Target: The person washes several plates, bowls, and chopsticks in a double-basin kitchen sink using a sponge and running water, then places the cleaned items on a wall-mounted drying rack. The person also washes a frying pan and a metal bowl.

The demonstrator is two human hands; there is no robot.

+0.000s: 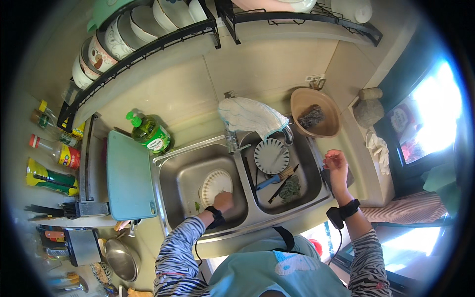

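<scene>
In the left basin (170, 185) of the steel sink lies a white plate (216, 183) with a ribbed, patterned rim. My left hand (223, 201) grips its near right edge, fingers closed and partly hidden. A small green leaf scrap (197, 205) rests on the basin floor beside it. My right hand (336, 163) is raised over the counter to the right of the sink, holding nothing, its fingers loosely curled and apart. In the right basin are a plate with dark rim marks (271, 156), a blue-handled brush (269, 182), dark chopsticks (283, 184) and a green cloth-like bundle (290, 190).
A white cloth (252, 115) drapes over the faucet. A brown basin (301, 106) with a dark scrubber stands at the back right. At left are a green pump bottle (153, 136) and a blue cutting board (129, 178). Bowls (118, 42) fill the rack above.
</scene>
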